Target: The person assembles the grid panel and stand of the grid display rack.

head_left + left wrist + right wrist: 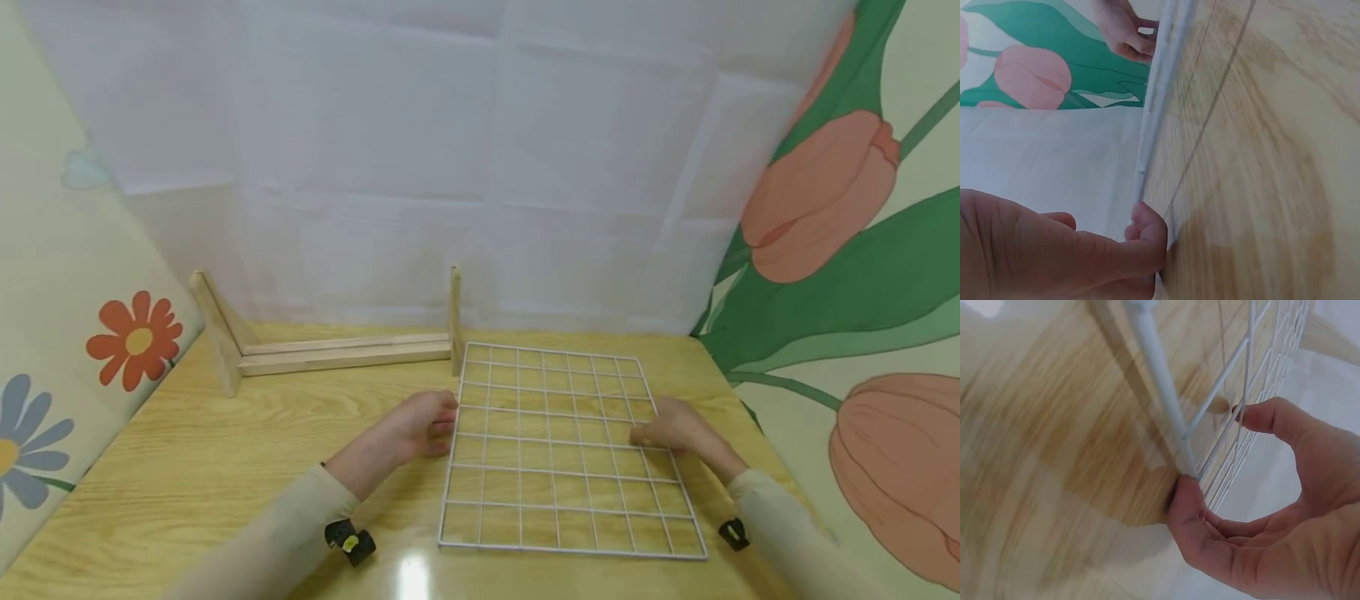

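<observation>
A white wire grid panel (550,439) lies flat, close over the wooden table, its long sides pointing away from me. My left hand (422,423) pinches the left rim, its fingertips (1147,222) right at the wire in the left wrist view. On the opposite side, my right hand (675,425) grips the right rim. There the thumb (1266,415) reaches over the wires while the fingers (1186,503) curl round the outer edge, as the right wrist view shows.
Behind the left hand stands a wooden frame (345,359) with two uprights, close to the panel's far left corner. The wood-grain table (247,467) ends at a white cloth (375,167) at the back. Walls with painted flowers (825,196) flank both sides.
</observation>
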The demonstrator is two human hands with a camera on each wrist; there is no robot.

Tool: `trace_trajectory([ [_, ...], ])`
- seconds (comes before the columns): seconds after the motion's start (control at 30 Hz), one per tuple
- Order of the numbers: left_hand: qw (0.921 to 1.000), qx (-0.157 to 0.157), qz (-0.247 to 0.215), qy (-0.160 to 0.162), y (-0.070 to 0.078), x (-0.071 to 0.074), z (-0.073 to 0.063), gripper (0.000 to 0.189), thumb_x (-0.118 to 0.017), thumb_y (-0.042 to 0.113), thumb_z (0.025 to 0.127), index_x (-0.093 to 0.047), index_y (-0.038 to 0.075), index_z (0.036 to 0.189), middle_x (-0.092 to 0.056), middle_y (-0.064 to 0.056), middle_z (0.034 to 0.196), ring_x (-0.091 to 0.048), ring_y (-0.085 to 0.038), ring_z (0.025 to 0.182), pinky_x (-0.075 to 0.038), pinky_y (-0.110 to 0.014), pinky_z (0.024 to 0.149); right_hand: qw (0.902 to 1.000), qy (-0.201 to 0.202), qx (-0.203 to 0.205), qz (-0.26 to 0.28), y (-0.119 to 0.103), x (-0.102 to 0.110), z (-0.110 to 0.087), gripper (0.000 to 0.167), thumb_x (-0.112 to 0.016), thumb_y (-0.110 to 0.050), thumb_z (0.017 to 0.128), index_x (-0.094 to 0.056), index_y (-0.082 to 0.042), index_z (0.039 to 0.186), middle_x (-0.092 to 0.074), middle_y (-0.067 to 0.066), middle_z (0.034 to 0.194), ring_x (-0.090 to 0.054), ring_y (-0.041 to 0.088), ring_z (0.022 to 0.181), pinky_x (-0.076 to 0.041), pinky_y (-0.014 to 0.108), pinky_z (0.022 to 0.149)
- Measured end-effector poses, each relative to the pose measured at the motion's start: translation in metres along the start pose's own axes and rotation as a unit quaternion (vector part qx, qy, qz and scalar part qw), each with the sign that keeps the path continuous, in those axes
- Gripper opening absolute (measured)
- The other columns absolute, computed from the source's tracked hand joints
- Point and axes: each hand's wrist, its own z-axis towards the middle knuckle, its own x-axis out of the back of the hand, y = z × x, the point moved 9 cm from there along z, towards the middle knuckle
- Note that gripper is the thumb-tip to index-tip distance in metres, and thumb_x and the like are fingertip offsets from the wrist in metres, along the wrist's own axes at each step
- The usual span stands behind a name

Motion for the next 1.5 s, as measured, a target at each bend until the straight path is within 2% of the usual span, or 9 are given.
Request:
trace_trajectory([
  [0.17,0.9992,-0.005,-0.039,0.003,-0.003,-0.002,0.0,0.008,-0.05,0.004,0.099,-0.055,0.0,0.105,-0.054,0.0,0.08,-0.05,-0.012,0.072,-0.045,-0.027,0.069,0.9997,-0.002,-0.013,0.022,0.014,0.0,-0.003,0.055,-0.084,-0.031,0.074,-0.035,-0.021,0.051,-0.028,-0.01,0.044,-0.028,0.007,0.039,-0.032,0.024,0.038],
  [0.3,0.9981,-0.044,-0.034,0.025,0.005,-0.003,-0.002,0.033,-0.047,-0.001,0.099,-0.053,-0.01,0.13,-0.053,0.001,0.077,-0.048,-0.009,0.069,-0.041,-0.022,0.066,0.9987,-0.019,-0.028,0.039,0.017,-0.001,-0.003,0.057,-0.084,-0.035,0.077,-0.035,-0.021,0.051,-0.028,-0.009,0.044,-0.029,0.007,0.038,-0.035,0.025,0.039],
  [0.43,0.9954,-0.075,-0.04,0.045,0.014,-0.006,-0.007,0.052,-0.047,-0.004,0.096,-0.043,-0.009,0.147,-0.051,-0.004,0.09,-0.045,-0.015,0.083,-0.038,-0.026,0.075,0.9968,-0.018,-0.044,0.064,0.015,0.005,-0.003,0.057,-0.081,-0.033,0.083,-0.034,-0.02,0.053,-0.026,-0.008,0.046,-0.027,0.008,0.04,-0.034,0.025,0.041],
  [0.8,0.9844,-0.111,-0.126,0.051,0.041,-0.011,-0.022,0.044,-0.05,0.004,0.105,-0.048,0.0,0.148,-0.046,-0.006,0.109,-0.041,-0.017,0.095,-0.039,-0.025,0.069,0.9953,0.015,-0.042,0.086,-0.005,0.046,-0.01,0.061,-0.078,-0.034,0.085,-0.022,-0.019,0.067,-0.019,-0.007,0.057,-0.024,0.008,0.045,-0.029,0.026,0.045],
  [0.93,0.9793,-0.127,-0.155,0.03,0.049,-0.014,-0.025,0.048,-0.047,0.005,0.105,-0.044,0.007,0.153,-0.047,-0.008,0.115,-0.044,-0.018,0.096,-0.042,-0.025,0.07,0.9956,0.027,-0.045,0.078,-0.014,0.055,-0.013,0.054,-0.077,-0.037,0.086,-0.031,-0.011,0.077,-0.03,-0.001,0.065,-0.036,0.011,0.049,-0.036,0.029,0.049],
  [1.03,0.9748,-0.144,-0.17,0.007,0.054,-0.017,-0.026,0.049,-0.041,0.009,0.107,-0.038,0.013,0.156,-0.049,-0.015,0.125,-0.053,-0.026,0.105,-0.049,-0.029,0.078,0.9964,0.05,-0.042,0.054,-0.021,0.062,-0.015,0.058,-0.077,-0.041,0.086,-0.042,0.003,0.1,-0.047,0.012,0.082,-0.052,0.019,0.062,-0.044,0.033,0.056],
  [1.13,0.9703,-0.162,-0.179,-0.014,0.058,-0.017,-0.025,0.048,-0.037,0.012,0.109,-0.033,0.016,0.157,-0.05,-0.022,0.137,-0.056,-0.044,0.12,-0.055,-0.039,0.089,0.9956,0.072,-0.034,0.05,-0.028,0.068,-0.017,0.073,-0.076,-0.042,0.086,-0.038,0.01,0.121,-0.052,0.024,0.099,-0.058,0.028,0.076,-0.049,0.038,0.063],
  [1.23,0.9665,-0.179,-0.182,-0.028,0.061,-0.016,-0.023,0.047,-0.037,0.011,0.11,-0.032,0.016,0.157,-0.051,-0.025,0.142,-0.054,-0.049,0.125,-0.054,-0.047,0.092,0.9941,0.083,-0.036,0.06,-0.03,0.068,-0.017,0.076,-0.077,-0.041,0.086,-0.035,0.009,0.125,-0.051,0.025,0.104,-0.057,0.031,0.081,-0.048,0.04,0.066],
  [1.5,0.9514,-0.253,-0.174,-0.019,0.067,-0.007,-0.022,0.045,-0.034,0.007,0.111,-0.037,0.013,0.156,-0.056,-0.016,0.11,-0.059,-0.048,0.118,-0.053,-0.051,0.093,0.9895,0.117,-0.015,0.083,-0.033,0.065,-0.021,0.081,-0.079,-0.043,0.088,-0.034,0.009,0.13,-0.053,0.022,0.1,-0.059,0.029,0.076,-0.048,0.039,0.063],
])
